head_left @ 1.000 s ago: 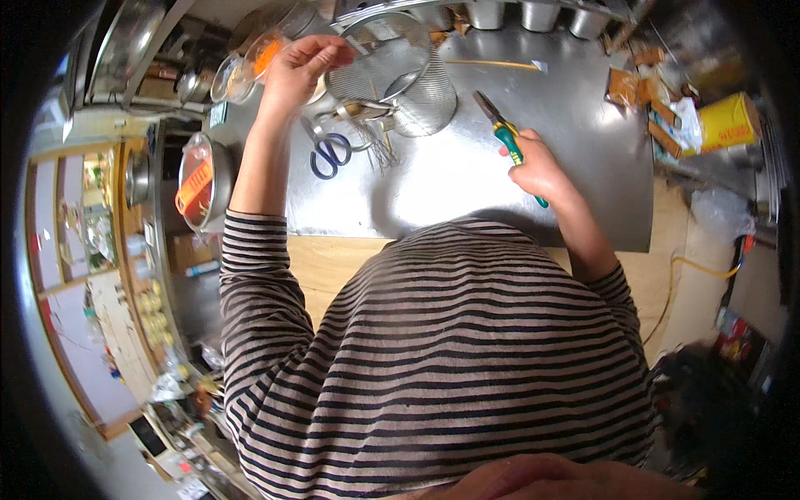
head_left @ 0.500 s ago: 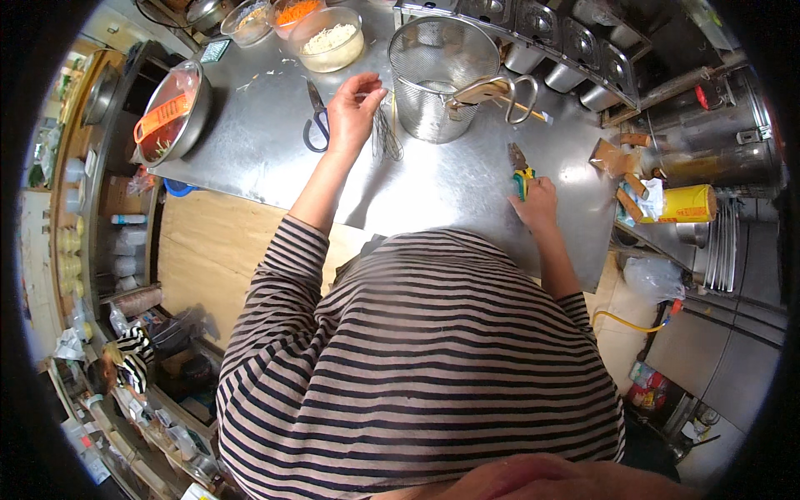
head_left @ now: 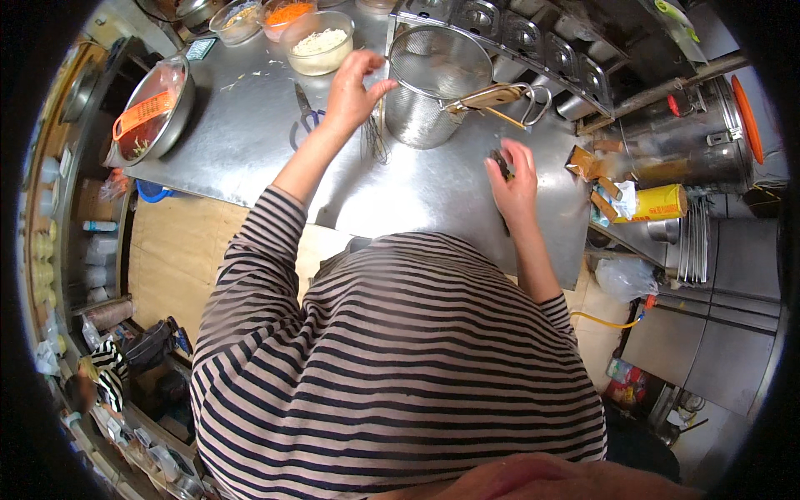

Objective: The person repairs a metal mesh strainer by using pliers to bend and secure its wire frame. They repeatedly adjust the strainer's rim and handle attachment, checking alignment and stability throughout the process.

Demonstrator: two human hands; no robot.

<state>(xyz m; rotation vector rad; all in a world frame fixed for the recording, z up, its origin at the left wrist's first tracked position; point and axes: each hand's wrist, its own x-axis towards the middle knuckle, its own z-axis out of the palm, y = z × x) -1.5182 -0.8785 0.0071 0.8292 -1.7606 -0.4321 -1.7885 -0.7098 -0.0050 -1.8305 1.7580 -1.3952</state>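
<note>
Nearest the camera: the person's torso, in a striped top (head_left: 400,350), leaning toward a steel table (head_left: 392,204). Right hand (head_left: 516,187) was low over the table's right part, fingers bent and somewhat spread. Pliers (head_left: 500,162) lay at this hand, the dark head showing by the thumb side and the rest mostly covered; could not tell whether the fingers gripped them or had let go.

Left hand (head_left: 353,93) stood farther forward, thumb and forefinger parted with nothing seen between them, just beside the left side of a mesh strainer (head_left: 421,121); contact not determinable. A wire whisk (head_left: 374,143) lay between that hand's wrist and the strainer. Scissors (head_left: 303,103) lay to the hand's left, handles partly behind the wrist. The strainer's wooden handle (head_left: 485,97) pointed right, over a thin yellowish stick (head_left: 505,118).

Far left: metal bowl (head_left: 185,100) holding an orange slotted tool (head_left: 143,114). Beyond: clear bowl (head_left: 321,63) of pale shreds; behind it, orange shreds (head_left: 287,12) in another container. Steel pans (head_left: 522,35) lined the back right.
</note>
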